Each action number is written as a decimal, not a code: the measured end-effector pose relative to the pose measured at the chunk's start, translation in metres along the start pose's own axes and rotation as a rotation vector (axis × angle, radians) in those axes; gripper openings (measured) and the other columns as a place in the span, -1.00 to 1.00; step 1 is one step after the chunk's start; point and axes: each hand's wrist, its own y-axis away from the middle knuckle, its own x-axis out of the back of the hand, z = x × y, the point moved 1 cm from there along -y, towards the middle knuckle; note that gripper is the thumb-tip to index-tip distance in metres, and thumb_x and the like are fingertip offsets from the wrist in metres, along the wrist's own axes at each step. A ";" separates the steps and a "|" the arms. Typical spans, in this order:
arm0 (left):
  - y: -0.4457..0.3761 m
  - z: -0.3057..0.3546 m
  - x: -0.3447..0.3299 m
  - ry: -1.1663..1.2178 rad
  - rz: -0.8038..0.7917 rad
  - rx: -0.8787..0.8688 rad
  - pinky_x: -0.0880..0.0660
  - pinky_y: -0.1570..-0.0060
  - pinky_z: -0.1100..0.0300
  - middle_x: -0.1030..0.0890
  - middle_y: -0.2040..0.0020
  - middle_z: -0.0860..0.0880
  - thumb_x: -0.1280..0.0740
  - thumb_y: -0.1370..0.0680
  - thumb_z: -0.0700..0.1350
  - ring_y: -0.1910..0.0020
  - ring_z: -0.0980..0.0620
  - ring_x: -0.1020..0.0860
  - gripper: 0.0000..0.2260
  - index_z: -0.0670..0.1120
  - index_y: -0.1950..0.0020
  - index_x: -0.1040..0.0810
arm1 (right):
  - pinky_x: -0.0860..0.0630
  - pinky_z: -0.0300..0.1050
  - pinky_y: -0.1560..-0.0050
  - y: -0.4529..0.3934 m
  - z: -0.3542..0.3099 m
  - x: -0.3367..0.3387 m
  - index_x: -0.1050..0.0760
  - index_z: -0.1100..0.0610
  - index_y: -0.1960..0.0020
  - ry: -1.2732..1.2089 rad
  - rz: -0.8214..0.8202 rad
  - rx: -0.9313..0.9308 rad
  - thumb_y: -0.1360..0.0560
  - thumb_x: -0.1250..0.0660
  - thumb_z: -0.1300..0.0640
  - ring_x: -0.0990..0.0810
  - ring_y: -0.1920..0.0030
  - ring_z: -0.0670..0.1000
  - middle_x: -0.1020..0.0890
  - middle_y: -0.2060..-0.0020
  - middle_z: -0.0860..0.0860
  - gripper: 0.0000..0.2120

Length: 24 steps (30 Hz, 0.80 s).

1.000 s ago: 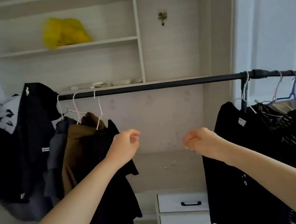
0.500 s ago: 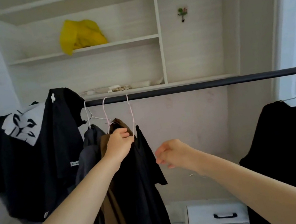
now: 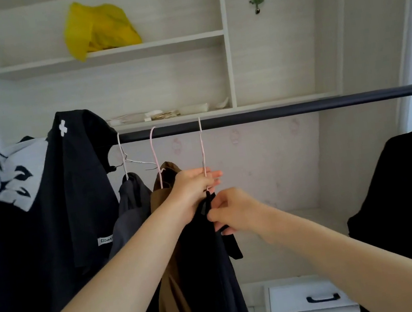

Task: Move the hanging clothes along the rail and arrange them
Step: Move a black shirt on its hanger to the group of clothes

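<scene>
Black garment (image 3: pixel 213 276) hangs from white wire hanger (image 3: pixel 202 151) on dark rail (image 3: pixel 300 108), just right of a brown garment (image 3: pixel 175 282). Left hand (image 3: pixel 193 187) grip closed round hanger neck. Right hand (image 3: pixel 231 212) pinches the garment's collar just below.

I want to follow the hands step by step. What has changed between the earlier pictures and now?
The left hand rose from empty air and now grips the neck of the thin white wire hanger. The right hand moved left and pinches the black garment hanging from it. The long black metal rail, brown garment and grey garment stayed in place.
</scene>
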 end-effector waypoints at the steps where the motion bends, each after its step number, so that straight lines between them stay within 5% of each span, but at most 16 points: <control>1: -0.005 0.003 -0.001 0.011 -0.020 -0.021 -0.50 -0.19 0.05 -0.66 -0.05 -0.15 -0.21 -0.54 -0.42 -0.04 -0.08 -0.63 -0.73 -0.30 -0.24 -0.45 | -0.59 -0.21 0.21 -0.003 -0.004 0.004 -0.41 0.14 0.16 -0.013 0.027 0.007 -0.49 -0.26 0.27 -0.58 0.33 -0.09 -0.55 0.25 0.09 -0.92; 9: -0.042 0.002 -0.020 -0.019 -0.050 -0.021 -0.48 -0.24 -0.04 -0.65 -0.07 -0.21 -0.21 -0.54 -0.42 -0.04 -0.12 -0.63 -0.86 -0.23 0.04 -0.48 | -0.59 -0.02 -0.04 -0.022 -0.006 0.028 -0.47 0.21 0.07 -0.083 0.071 -0.059 -0.52 -0.21 0.28 -0.59 0.15 0.07 -0.57 0.14 0.16 -0.93; 14: -0.045 -0.024 -0.030 -0.148 -0.098 0.066 -0.51 -0.21 -0.04 -0.68 0.13 -0.11 -0.29 -0.51 -0.39 0.10 -0.05 -0.66 -0.79 -0.33 -0.14 -0.48 | -0.60 -0.09 0.06 -0.019 0.024 0.030 -0.46 0.18 0.16 -0.087 -0.037 -0.145 -0.52 -0.26 0.30 -0.58 0.29 -0.01 -0.56 0.21 0.13 -0.90; 19: -0.023 -0.025 -0.039 -0.319 -0.201 0.133 -0.54 0.38 0.32 -0.66 0.25 -0.12 -0.34 -0.49 -0.41 0.38 0.12 -0.65 -0.76 -0.36 -0.15 -0.50 | -0.61 -0.09 0.07 -0.007 0.040 0.061 -0.51 0.22 0.09 -0.056 0.005 -0.158 -0.52 -0.25 0.32 -0.62 0.14 0.08 -0.60 0.17 0.15 -0.92; 24: 0.005 -0.021 -0.047 -0.381 -0.295 0.145 -0.60 0.07 0.16 -0.67 0.03 -0.20 -0.28 -0.47 -0.45 0.13 -0.05 -0.66 -0.70 -0.30 -0.18 -0.46 | -0.62 0.03 0.02 0.005 0.066 0.104 -0.49 0.24 -0.01 0.032 0.189 -0.163 -0.50 -0.29 0.33 -0.61 0.20 0.08 -0.60 0.19 0.14 -0.90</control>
